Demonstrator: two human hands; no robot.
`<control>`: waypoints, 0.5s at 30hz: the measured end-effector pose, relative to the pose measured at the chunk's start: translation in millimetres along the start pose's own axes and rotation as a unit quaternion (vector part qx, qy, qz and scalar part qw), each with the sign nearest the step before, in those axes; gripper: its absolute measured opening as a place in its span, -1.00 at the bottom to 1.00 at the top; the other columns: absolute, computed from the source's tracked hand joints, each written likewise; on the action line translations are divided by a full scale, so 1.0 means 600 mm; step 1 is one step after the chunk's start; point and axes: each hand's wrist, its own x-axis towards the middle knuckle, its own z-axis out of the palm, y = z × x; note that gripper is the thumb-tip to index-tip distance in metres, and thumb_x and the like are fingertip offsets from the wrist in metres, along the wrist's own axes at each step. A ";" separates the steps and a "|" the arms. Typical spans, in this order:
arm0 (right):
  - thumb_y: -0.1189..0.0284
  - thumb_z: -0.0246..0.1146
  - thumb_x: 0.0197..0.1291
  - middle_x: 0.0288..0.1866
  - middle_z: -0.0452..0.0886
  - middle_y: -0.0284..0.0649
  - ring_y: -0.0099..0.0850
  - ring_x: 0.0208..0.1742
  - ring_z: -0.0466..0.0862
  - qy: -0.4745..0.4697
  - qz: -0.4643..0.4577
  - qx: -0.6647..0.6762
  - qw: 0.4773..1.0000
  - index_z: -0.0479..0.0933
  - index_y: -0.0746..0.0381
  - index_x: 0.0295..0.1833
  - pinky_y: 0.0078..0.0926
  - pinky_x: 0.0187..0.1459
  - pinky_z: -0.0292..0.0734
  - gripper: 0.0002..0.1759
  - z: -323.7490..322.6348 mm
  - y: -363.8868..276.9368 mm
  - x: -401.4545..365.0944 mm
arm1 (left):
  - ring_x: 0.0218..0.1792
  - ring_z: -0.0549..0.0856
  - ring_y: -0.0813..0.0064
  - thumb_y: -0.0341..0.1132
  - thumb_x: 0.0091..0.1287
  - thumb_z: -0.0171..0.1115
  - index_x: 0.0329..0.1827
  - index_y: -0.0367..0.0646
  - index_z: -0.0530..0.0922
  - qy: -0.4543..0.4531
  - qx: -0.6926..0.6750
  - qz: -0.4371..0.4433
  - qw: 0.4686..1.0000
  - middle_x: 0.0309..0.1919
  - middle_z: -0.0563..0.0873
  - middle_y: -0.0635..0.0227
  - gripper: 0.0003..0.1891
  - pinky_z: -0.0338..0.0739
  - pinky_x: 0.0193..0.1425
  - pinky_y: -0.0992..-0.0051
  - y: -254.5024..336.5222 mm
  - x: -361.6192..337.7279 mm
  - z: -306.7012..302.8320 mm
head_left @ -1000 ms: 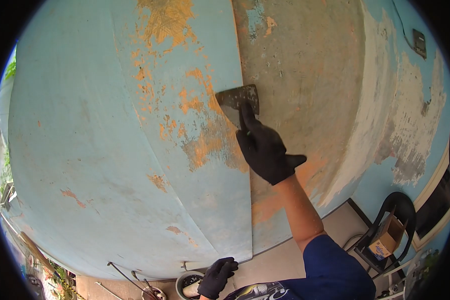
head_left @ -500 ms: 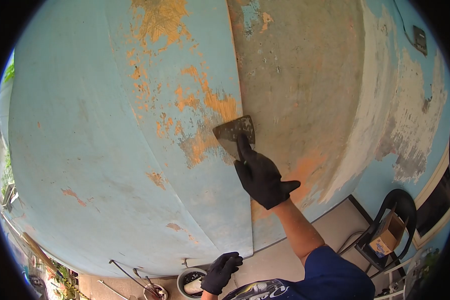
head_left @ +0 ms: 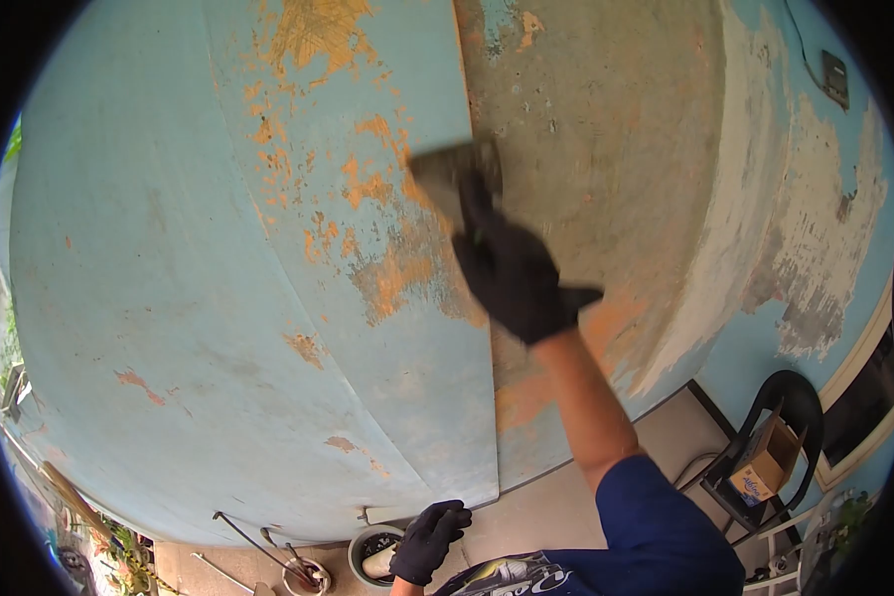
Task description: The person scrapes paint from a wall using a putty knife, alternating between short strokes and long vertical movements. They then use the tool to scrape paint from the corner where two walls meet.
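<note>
My right hand [head_left: 515, 273], in a black glove, is wrapped round a putty knife [head_left: 457, 169] with a wide, flat blade. The blade lies against the wall at the corner edge between the blue painted face and the bare grey face. Motion blurs hand and blade a little. Around it the blue wall [head_left: 149, 248] has patches of peeled paint [head_left: 392, 278] showing orange and grey. My left hand [head_left: 430, 541], also gloved in black, hangs low in front of the wall with its fingers curled in and nothing visible in them. It is nearest to a round pot [head_left: 356, 556].
At right, a black chair [head_left: 810, 397] bears an open cardboard box [head_left: 768, 459]. A small bucket [head_left: 293, 576] with long-handled tools stands at the wall's foot. A tap [head_left: 365, 516] sticks out low on the wall. Plants [head_left: 129, 556] grow at lower left.
My right hand and the putty knife have moved up along the wall edge, the arm stretching further. My left hand has barely moved. The camera view has shifted slightly.
</note>
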 end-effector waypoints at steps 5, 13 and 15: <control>0.36 0.20 0.32 -0.47 0.55 0.00 -0.18 -0.47 0.61 0.008 0.009 0.008 1.000 0.14 0.04 0.56 -0.27 -0.35 0.50 -0.28 -0.029 -0.003 0.071 | 0.00 0.72 0.43 -0.19 0.48 0.11 0.20 -0.37 0.51 -0.009 -0.003 0.003 1.000 -0.05 0.74 0.18 -0.59 0.62 0.08 0.47 -0.004 0.010 -0.004; 0.32 0.18 0.31 -0.33 0.62 0.10 0.03 -0.28 0.65 0.012 0.024 -0.004 1.000 0.10 0.08 0.56 -0.10 -0.22 0.53 -0.26 -0.015 -0.018 0.090 | 0.02 0.70 0.43 -0.20 0.47 0.13 0.20 -0.38 0.50 -0.039 0.009 0.002 0.999 -0.03 0.72 0.18 -0.58 0.61 0.10 0.45 0.010 0.008 -0.007; 0.33 0.18 0.31 -0.28 0.64 0.11 0.03 -0.22 0.67 -0.037 0.071 0.029 0.996 0.09 0.02 0.57 -0.11 -0.17 0.54 -0.25 -0.059 -0.050 0.167 | 0.02 0.70 0.43 -0.20 0.47 0.13 0.20 -0.38 0.50 -0.038 0.007 0.009 0.999 -0.03 0.72 0.17 -0.58 0.61 0.10 0.45 0.008 0.019 -0.013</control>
